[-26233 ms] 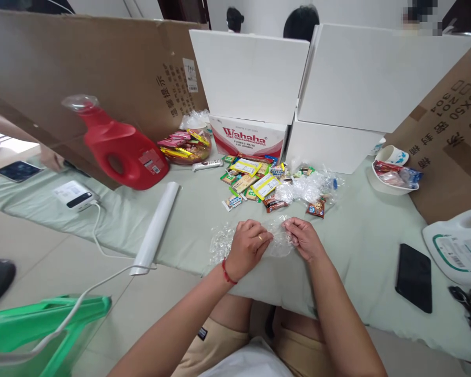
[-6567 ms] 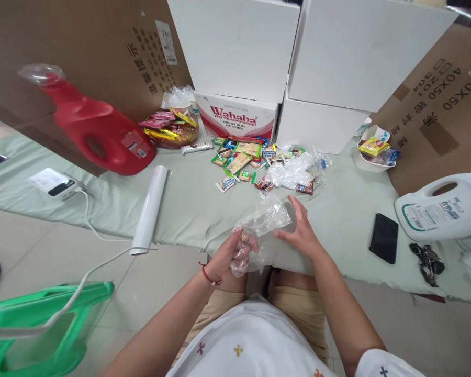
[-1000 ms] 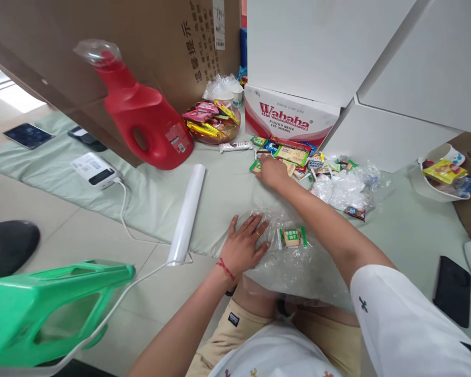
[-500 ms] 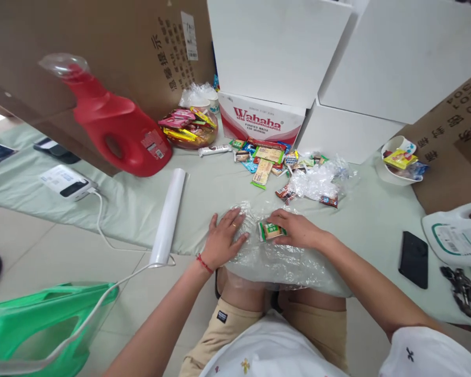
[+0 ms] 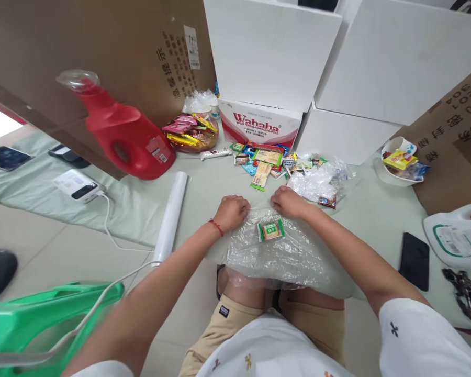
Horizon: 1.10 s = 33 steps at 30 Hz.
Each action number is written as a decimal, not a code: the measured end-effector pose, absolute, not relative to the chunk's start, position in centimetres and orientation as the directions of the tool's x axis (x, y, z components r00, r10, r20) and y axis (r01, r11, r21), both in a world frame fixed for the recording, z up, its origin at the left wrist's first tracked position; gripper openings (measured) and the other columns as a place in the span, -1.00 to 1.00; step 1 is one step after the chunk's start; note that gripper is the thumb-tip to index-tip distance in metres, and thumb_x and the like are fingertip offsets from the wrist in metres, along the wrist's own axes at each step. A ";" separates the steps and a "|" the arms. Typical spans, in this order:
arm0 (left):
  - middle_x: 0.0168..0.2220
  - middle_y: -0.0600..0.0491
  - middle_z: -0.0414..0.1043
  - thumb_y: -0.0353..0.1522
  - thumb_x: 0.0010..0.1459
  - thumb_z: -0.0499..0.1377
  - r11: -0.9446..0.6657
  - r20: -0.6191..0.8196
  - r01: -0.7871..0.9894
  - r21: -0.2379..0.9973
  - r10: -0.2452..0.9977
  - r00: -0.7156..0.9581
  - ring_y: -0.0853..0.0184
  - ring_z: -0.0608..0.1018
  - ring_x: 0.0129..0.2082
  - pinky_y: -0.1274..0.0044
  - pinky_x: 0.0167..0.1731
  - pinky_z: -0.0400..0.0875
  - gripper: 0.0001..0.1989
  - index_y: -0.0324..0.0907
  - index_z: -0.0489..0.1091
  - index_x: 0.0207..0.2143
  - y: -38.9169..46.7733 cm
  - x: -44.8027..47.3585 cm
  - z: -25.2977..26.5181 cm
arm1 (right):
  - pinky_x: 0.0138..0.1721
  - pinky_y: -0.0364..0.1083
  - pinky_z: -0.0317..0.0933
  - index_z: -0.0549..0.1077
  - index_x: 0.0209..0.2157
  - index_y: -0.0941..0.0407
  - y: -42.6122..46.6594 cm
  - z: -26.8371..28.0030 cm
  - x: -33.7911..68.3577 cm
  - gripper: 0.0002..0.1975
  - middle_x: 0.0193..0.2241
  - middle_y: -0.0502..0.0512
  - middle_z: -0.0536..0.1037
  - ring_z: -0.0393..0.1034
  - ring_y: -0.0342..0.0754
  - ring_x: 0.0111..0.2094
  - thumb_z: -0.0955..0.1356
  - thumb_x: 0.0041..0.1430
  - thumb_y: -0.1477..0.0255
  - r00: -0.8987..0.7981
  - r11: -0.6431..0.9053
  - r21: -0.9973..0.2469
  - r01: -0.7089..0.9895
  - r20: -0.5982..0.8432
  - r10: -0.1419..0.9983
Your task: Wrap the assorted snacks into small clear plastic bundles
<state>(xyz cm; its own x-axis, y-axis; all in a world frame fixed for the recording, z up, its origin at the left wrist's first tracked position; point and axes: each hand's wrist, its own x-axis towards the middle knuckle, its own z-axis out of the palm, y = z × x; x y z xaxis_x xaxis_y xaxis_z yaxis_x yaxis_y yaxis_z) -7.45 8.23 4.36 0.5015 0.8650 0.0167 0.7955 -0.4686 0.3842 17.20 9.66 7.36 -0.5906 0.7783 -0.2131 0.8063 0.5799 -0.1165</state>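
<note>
A clear plastic sheet (image 5: 275,262) lies over the front edge of the table and hangs toward the lap. On it rests a small green-and-clear biscuit packet (image 5: 271,230). My left hand (image 5: 232,212) is closed at the sheet's far left corner, fingers curled on the plastic. At the far right corner my right hand (image 5: 288,202) grips the same film, its fingertips partly hidden. The packet lies between and just nearer than both hands, touched by neither. Beyond them is a pile of wrapped snacks (image 5: 267,157), with crumpled clear plastic (image 5: 317,180) beside my right hand.
A roll of film (image 5: 171,217) lies to the left, near a red jug (image 5: 127,139) and a white charging device (image 5: 78,186). A snack bowl (image 5: 192,136) stands behind. On the right are a white bowl (image 5: 396,175), a phone (image 5: 415,262), keys (image 5: 463,293) and a white bottle (image 5: 457,235).
My right hand has let go of the biscuit packet and moved to the sheet's far edge. My left hand has moved up and closed on the plastic. The sheet looks more spread out.
</note>
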 end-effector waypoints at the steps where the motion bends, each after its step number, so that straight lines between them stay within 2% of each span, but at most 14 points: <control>1: -0.33 -0.03 0.55 -0.47 0.13 0.11 -0.506 0.055 0.774 0.382 0.848 0.527 0.17 0.52 -0.20 0.28 -0.02 0.34 -0.79 -0.17 0.54 -0.27 7.9 -7.8 4.7 | -0.08 -0.05 0.09 0.53 -0.21 0.15 9.0 7.7 17.6 -0.85 -0.24 0.21 0.56 0.34 0.09 -0.08 0.32 0.25 0.52 -0.600 0.583 -0.142 0.800 -0.174 0.781; 4: -0.33 -0.03 0.48 -0.52 0.16 0.10 -0.660 0.220 0.687 0.303 0.750 0.623 0.17 0.47 -0.19 0.31 -0.08 0.33 -0.79 -0.18 0.50 -0.23 5.9 -8.6 5.7 | -0.22 -0.09 0.07 0.49 -0.20 0.15 6.2 8.8 19.1 -0.83 -0.24 0.18 0.51 0.32 0.02 -0.18 0.25 0.35 0.51 -0.625 0.612 -0.167 0.773 -0.035 0.780; 7: -0.35 -0.03 0.40 -0.52 0.25 0.07 -0.793 0.321 0.589 0.157 0.604 0.729 0.18 0.42 -0.22 0.31 -0.07 0.31 -0.81 -0.17 0.47 -0.25 3.3 -8.5 5.7 | -0.26 -0.07 0.07 0.49 -0.17 0.16 2.8 8.6 20.2 -0.76 -0.28 0.18 0.47 0.28 0.02 -0.22 0.19 0.42 0.52 -0.685 0.685 -0.091 0.723 0.033 0.728; 10: -0.38 -0.01 0.37 -0.49 0.32 0.05 -0.869 0.338 0.491 0.056 0.479 0.810 0.20 0.39 -0.21 0.32 -0.02 0.31 -0.81 -0.17 0.45 -0.25 0.9 -8.0 4.4 | -0.23 -0.04 0.12 0.46 0.02 0.18 -0.2 6.8 20.8 -0.71 -0.31 0.18 0.46 0.25 0.05 -0.24 0.17 0.45 0.51 -0.772 0.773 -0.037 0.634 0.038 0.635; 12: -0.38 0.00 0.37 -0.49 0.34 0.03 -0.887 0.324 0.461 0.037 0.447 0.834 0.21 0.40 -0.21 0.32 0.02 0.31 -0.80 -0.16 0.45 -0.25 -0.3 -7.9 3.3 | -0.19 -0.01 0.18 0.37 0.19 0.18 -1.7 5.1 21.0 -0.63 -0.28 0.20 0.46 0.25 0.06 -0.21 0.17 0.44 0.51 -0.799 0.800 -0.055 0.597 0.045 0.599; 14: -0.37 -0.02 0.38 -0.50 0.32 0.02 -0.881 0.297 0.468 0.065 0.465 0.834 0.21 0.41 -0.20 0.32 0.04 0.32 -0.78 -0.15 0.46 -0.24 -1.2 -8.4 2.3 | -0.12 0.02 0.23 0.25 0.31 0.13 -2.9 3.5 21.3 -0.53 -0.21 0.21 0.47 0.26 0.07 -0.16 0.17 0.41 0.55 -0.797 0.798 -0.109 0.593 0.061 0.600; 17: -0.30 -0.06 0.40 -0.50 0.18 0.07 -0.839 0.245 0.501 0.211 0.542 0.804 0.15 0.44 -0.09 0.27 0.04 0.35 -0.77 -0.14 0.48 -0.21 -2.4 -10.0 2.0 | -0.06 0.05 0.27 0.14 0.38 0.06 -3.9 1.9 21.6 -0.41 -0.15 0.21 0.46 0.26 0.07 -0.12 0.16 0.37 0.61 -0.770 0.770 -0.192 0.608 0.094 0.631; 19: -0.27 -0.08 0.40 -0.47 0.09 0.08 -0.787 0.270 0.529 0.317 0.610 0.745 0.11 0.45 -0.04 0.22 0.02 0.38 -0.74 -0.12 0.50 -0.21 -3.3 -11.1 2.6 | -0.06 0.06 0.28 0.15 0.39 0.04 -4.2 1.4 21.8 -0.39 -0.15 0.22 0.45 0.26 0.07 -0.12 0.16 0.35 0.63 -0.755 0.756 -0.225 0.615 0.108 0.647; 21: -0.23 -0.09 0.41 -0.45 0.10 0.06 -0.744 0.357 0.554 0.373 0.667 0.655 0.10 0.44 0.00 0.19 0.02 0.39 -0.69 -0.11 0.51 -0.16 -4.2 -11.2 3.7 | -0.06 0.06 0.28 0.17 0.38 0.04 -4.3 1.1 21.7 -0.39 -0.15 0.22 0.45 0.26 0.08 -0.12 0.18 0.34 0.63 -0.748 0.748 -0.238 0.620 0.108 0.655; 24: -0.09 -0.10 0.45 -0.45 0.23 0.02 -0.770 0.423 0.526 0.361 0.638 0.644 0.12 0.40 0.11 0.22 0.10 0.35 -0.61 -0.10 0.49 0.03 -4.7 -9.2 4.9 | -0.05 0.07 0.27 0.20 0.37 0.05 -4.1 1.4 21.4 -0.41 -0.15 0.24 0.45 0.26 0.09 -0.10 0.21 0.35 0.60 -0.746 0.744 -0.233 0.626 0.098 0.659; 26: -0.04 -0.08 0.47 -0.43 0.32 0.00 -0.805 0.354 0.493 0.329 0.590 0.726 0.15 0.38 0.15 0.26 0.10 0.35 -0.60 -0.05 0.45 0.12 -4.4 -7.2 5.0 | -0.07 0.08 0.28 0.22 0.36 0.07 -4.2 2.2 21.3 -0.44 -0.16 0.25 0.44 0.26 0.10 -0.11 0.20 0.36 0.58 -0.744 0.743 -0.242 0.624 0.104 0.660; 29: -0.14 -0.07 0.49 -0.42 0.37 -0.01 -0.787 0.204 0.537 0.304 0.605 0.770 0.14 0.42 0.03 0.30 -0.03 0.38 -0.58 0.00 0.42 0.18 -3.4 -5.3 4.1 | -0.05 0.10 0.29 0.25 0.32 0.13 -5.7 3.6 21.5 -0.50 -0.13 0.27 0.44 0.27 0.10 -0.09 0.21 0.38 0.51 -0.720 0.724 -0.308 0.617 0.152 0.678; 33: -0.18 -0.08 0.47 -0.42 0.37 -0.02 -0.760 0.147 0.576 0.301 0.633 0.760 0.15 0.40 -0.09 0.31 -0.10 0.37 -0.57 -0.02 0.40 0.20 -2.7 -5.0 3.0 | 0.10 0.23 0.20 0.30 0.27 0.11 -10.0 3.8 22.1 -0.43 0.06 0.33 0.42 0.25 0.20 0.08 0.37 0.30 0.21 -0.690 0.711 -0.323 0.624 0.200 0.696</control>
